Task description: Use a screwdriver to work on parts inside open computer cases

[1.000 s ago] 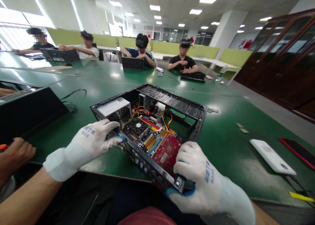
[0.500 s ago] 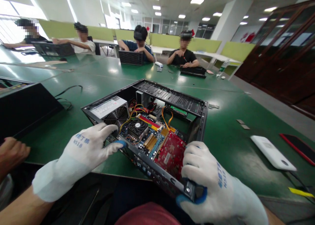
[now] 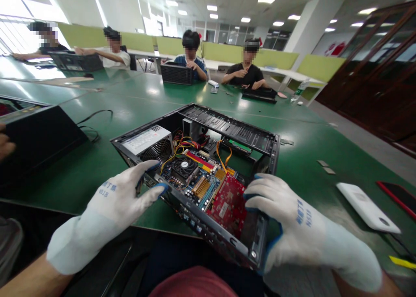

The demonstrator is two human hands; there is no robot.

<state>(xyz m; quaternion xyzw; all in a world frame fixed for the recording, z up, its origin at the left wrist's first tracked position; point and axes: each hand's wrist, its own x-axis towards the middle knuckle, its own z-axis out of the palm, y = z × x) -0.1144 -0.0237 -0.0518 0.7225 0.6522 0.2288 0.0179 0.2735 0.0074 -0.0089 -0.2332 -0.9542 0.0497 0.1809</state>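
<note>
An opened black computer case lies on its side at the front edge of the table, its inside facing up. My left hand, in a white glove with blue fingertips, pinches its near left edge between thumb and fingers. At the near right corner, my gloved right hand curves its fingers over the side wall, with the thumb low on the outside. Within the case are a silver power supply, a fan-topped cooler on the motherboard, and a red expansion card. Orange and yellow cables run between the parts.
Another black case stands at left, with part of a co-worker's hand beside it. A white power bank and a red-edged phone lie at right, near small metal plates. Several people work across the green table.
My right hand has loosened from its tight wrap on the corner, its fingers now longer and flatter over the side wall. The co-worker's hand at left has risen.
</note>
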